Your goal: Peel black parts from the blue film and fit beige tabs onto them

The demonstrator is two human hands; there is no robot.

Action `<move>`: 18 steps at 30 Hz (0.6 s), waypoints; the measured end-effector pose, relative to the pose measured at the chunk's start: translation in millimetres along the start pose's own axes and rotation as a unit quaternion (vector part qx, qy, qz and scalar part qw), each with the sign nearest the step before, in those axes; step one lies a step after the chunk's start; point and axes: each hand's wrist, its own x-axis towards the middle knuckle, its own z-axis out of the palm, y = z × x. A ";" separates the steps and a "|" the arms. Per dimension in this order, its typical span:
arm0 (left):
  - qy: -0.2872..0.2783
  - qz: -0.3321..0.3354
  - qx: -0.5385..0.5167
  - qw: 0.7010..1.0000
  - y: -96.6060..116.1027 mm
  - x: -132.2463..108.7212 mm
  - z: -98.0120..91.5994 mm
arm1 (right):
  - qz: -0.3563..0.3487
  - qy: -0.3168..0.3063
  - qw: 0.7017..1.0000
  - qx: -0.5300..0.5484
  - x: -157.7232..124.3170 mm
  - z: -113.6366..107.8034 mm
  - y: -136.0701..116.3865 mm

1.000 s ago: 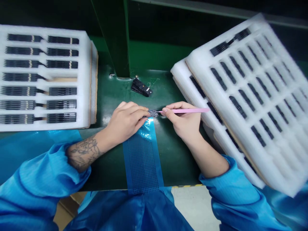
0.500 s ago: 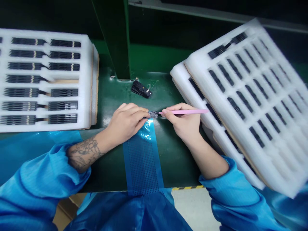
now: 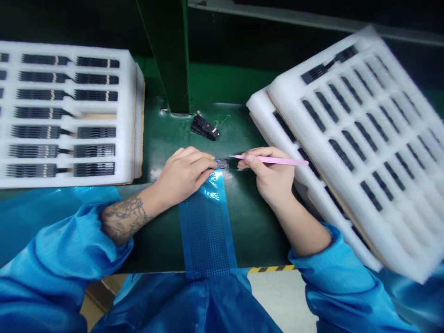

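Note:
My left hand (image 3: 183,173) pinches a small black part (image 3: 222,163) at the top end of a blue perforated film strip (image 3: 206,222) that lies on the green bench. My right hand (image 3: 272,175) grips pink tweezers (image 3: 274,160) like a pen. The tweezers' tip points left and sits just to the right of the part, a little apart from it. Both forearms come out of blue sleeves.
A white foam tray (image 3: 128,115) with rows of black parts lies at the left. Stacked white foam trays (image 3: 347,152) lean at the right. A small pile of black parts (image 3: 205,127) rests near a green post (image 3: 166,51). The bench's front edge (image 3: 270,268) carries yellow-black tape.
My right hand has drawn the tweezers slightly right and up, so the tip has come off the black part. My left hand keeps its hold.

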 end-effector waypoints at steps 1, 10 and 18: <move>0.004 -0.005 -0.003 1.000 -0.3 -0.2 0.4 | -0.008 -0.001 1.000 0.017 -0.3 -0.5 -0.4; -0.094 0.036 -0.052 0.994 -0.5 -4.3 -18.8 | 0.014 -0.089 0.996 -0.013 -3.2 -14.7 -1.7; -0.172 0.081 -0.039 0.981 -10.8 -6.4 -17.8 | -0.016 -0.114 0.993 -0.031 -9.7 -16.0 -4.6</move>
